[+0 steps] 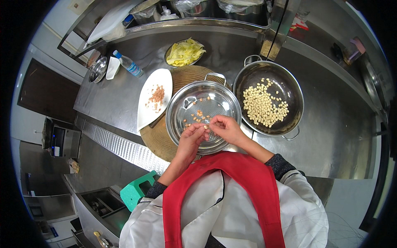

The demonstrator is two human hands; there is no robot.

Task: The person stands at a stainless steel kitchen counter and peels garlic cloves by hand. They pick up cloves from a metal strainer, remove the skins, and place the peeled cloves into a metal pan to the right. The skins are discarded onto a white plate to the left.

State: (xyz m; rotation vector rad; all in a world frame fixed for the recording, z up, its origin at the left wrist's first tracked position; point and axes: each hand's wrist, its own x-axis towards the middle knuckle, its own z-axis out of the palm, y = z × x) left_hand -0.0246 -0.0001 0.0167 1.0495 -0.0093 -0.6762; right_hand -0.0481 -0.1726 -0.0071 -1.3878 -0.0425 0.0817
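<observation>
My left hand (193, 136) pinches a pale peanut (206, 127) between thumb and fingertips, over a shallow stainless steel pot (172, 124). Close beside it, my right hand (228, 128) has its thumb and fingers drawn together near the peanut; whether they hold anything is too small to tell. Several reddish-brown, skin-on peanuts (198, 116) lie scattered on the pot's dimpled bottom. To the right, a dark two-handled pan (266, 68) holds many pale peeled peanuts (263, 104). A white leaf-shaped dish (149, 116) on the left bears a heap of brown peanut skins (156, 96).
Beneath the pot is a round wooden chopping block (152, 139) on a steel counter (335, 130). Behind stand a bowl of yellow-green leaves (185, 53) and a blue-capped bottle (128, 63). Overhead runs a shelf (198, 25). A green plastic stool (136, 189) stands at lower left.
</observation>
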